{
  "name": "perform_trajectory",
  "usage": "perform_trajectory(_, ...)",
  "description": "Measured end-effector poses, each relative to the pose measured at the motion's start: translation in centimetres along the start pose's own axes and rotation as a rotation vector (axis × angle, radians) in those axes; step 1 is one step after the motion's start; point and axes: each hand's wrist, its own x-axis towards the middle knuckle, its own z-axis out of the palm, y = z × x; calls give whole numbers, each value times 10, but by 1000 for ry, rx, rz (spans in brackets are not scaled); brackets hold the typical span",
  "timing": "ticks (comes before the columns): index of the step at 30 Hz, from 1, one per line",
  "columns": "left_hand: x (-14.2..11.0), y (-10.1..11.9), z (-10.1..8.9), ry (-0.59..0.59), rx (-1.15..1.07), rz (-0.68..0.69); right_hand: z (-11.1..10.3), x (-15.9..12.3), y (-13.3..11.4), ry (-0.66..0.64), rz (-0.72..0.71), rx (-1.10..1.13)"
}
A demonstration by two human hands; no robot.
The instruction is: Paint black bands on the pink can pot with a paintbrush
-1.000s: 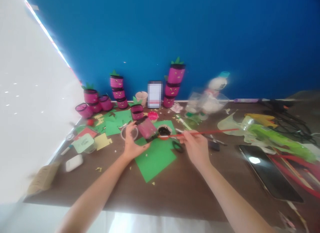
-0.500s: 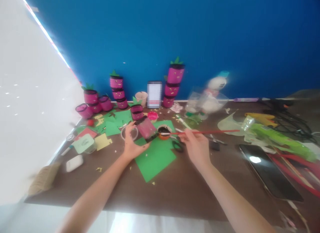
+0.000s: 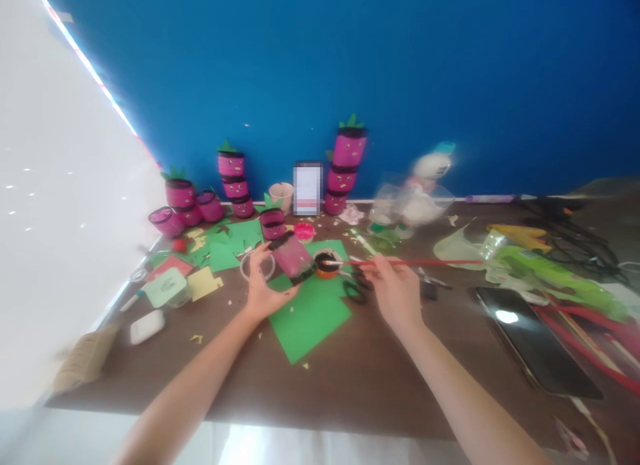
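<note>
My left hand point(image 3: 265, 285) is closed around a pink painted cup point(image 3: 291, 253) with black rims, tilted on its side above the table. In my right hand point(image 3: 393, 285) is a red-handled paintbrush point(image 3: 430, 262), lying nearly level. Its tip reaches into a small orange container of black paint point(image 3: 327, 268), just right of the cup. Beneath the cup and container lies a green paper sheet point(image 3: 310, 318). A pair of dark-handled scissors point(image 3: 355, 292) rests between the sheet and my right hand.
Pink decorated cups stand in stacks point(image 3: 345, 165) along the blue wall, near a propped phone point(image 3: 307, 188). A pot of pink paint point(image 3: 304, 232) sits behind the black one. To the right are a large dark phone point(image 3: 537, 345), a yellow glue gun point(image 3: 520, 235) and cables.
The brush tip has shifted slightly right and deeper over the black paint. My left hand and the pink cup stay almost where they were.
</note>
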Motion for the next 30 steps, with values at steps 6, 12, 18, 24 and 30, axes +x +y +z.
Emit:
perform_trajectory(6,2,-3,-2,29,16,41,-4,-6,-3,68,-231,-294)
perform_trajectory(12,0,-8,1,69,36,7,-10,-7,1,-54,-644,-719)
perform_trajectory(18,0,-7,1,51,49,-12,-8,-5,9,-197,-840,-914)
perform_trajectory(24,1,-5,0,3,60,2,-7,-7,8,-183,-758,-896)
perform_trajectory(30,2,-6,1,5,44,-47,-4,-14,4,-30,-554,-570)
